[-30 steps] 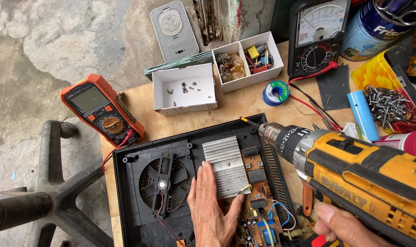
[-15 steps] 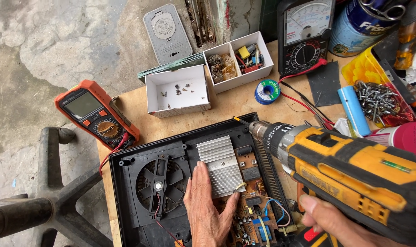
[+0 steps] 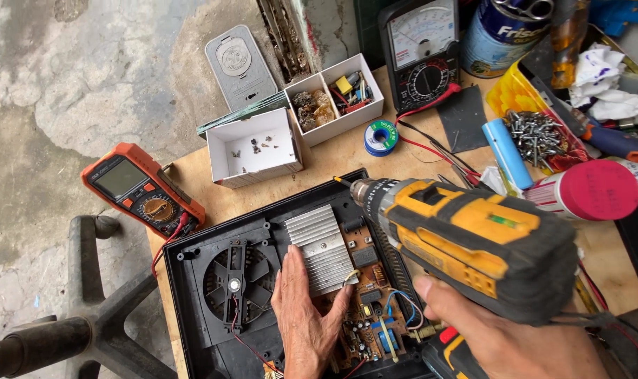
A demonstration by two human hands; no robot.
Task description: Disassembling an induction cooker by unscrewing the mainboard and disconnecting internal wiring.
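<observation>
drill (image 3: 473, 242) gripped in right hand (image 3: 505, 337), its bit tip now nearer the upper-centre case edge | left hand (image 3: 306, 316) flat, unmoved, pressing heatsink (image 3: 321, 247) on circuit board (image 3: 371, 312), centre-bottom | judged: lining up on a screw

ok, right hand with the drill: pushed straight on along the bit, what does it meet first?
The right hand aims the yellow cordless drill up-left. Its bit tip sits at the black casing's far edge; past that, probably the white cardboard box. Depth is unclear.

Ribbed bare-metal heatsink (image 3: 321, 247); scuffed yellow plastic drill (image 3: 473, 238)
</observation>
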